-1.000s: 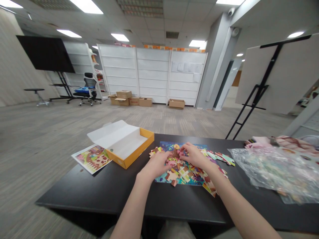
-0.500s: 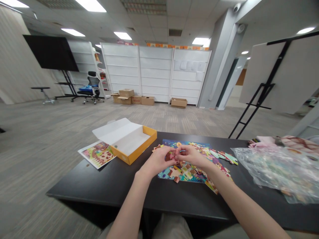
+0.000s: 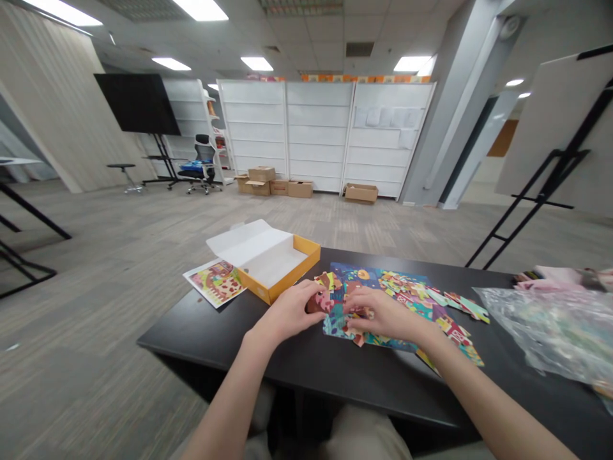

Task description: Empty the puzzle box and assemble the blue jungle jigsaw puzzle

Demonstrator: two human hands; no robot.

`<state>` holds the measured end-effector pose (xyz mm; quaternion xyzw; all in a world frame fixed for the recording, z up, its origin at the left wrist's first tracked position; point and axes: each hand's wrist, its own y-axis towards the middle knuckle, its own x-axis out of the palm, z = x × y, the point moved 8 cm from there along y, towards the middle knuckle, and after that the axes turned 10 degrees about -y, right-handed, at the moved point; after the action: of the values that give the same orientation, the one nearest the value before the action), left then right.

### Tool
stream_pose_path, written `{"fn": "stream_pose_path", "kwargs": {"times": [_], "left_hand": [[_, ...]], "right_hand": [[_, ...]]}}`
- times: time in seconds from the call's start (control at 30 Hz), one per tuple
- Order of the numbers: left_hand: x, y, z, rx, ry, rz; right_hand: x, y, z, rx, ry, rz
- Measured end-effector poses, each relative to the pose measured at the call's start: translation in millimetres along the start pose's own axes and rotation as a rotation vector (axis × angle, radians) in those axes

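Observation:
My left hand (image 3: 294, 311) is curled around pink-and-brown jigsaw puzzle pieces (image 3: 324, 300), thumb below and fingers above. To its right, my right hand (image 3: 380, 313) bends over brown puzzle pieces, its thumb and fingertips on either side of them; the palm hides part of the pile. Under both hands lies a colourful blue puzzle picture sheet (image 3: 339, 327). More loose pieces (image 3: 405, 285) are heaped on the sheet beyond my right hand, and others spread to the right.
An open yellow box (image 3: 287, 278) with a white inside stands at the table's back left, beside a printed picture (image 3: 218, 281). A clear plastic bag (image 3: 541, 326) lies at the right of the black table (image 3: 215, 348). An easel stand (image 3: 541, 195) rises behind.
My hands, which met fingertip to fingertip over the pieces, have moved apart. A strip of blue sheet now shows between them. The view has turned to the left.

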<state>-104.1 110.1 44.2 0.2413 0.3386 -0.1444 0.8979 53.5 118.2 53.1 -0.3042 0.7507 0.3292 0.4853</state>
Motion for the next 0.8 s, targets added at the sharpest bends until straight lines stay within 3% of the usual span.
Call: {"fn": "stream_pose_path", "kwargs": {"times": [0.1, 0.27, 0.5, 0.67, 0.8], "left_hand": [[-3.3, -3.5, -6.3, -0.009, -0.011, 0.017], [1.2, -3.5, -7.6, -0.059, -0.001, -0.034], [13.1, 0.1, 1.5, -0.061, 0.006, -0.118], [29.0, 5.9, 3.0, -0.113, 0.037, -0.185], [36.8, 9.8, 6.0, -0.112, 0.035, -0.21]], "right_hand": [[10.5, -2.7, -4.6, -0.019, -0.022, -0.133], [8.1, -9.0, -1.8, 0.033, -0.014, -0.205], [-1.1, -33.0, 30.5, 0.323, -0.027, -0.358], [-5.9, -38.8, 49.1, 0.368, -0.074, -0.352], [-11.7, -23.1, 47.5, 0.263, -0.164, -0.142]]}}
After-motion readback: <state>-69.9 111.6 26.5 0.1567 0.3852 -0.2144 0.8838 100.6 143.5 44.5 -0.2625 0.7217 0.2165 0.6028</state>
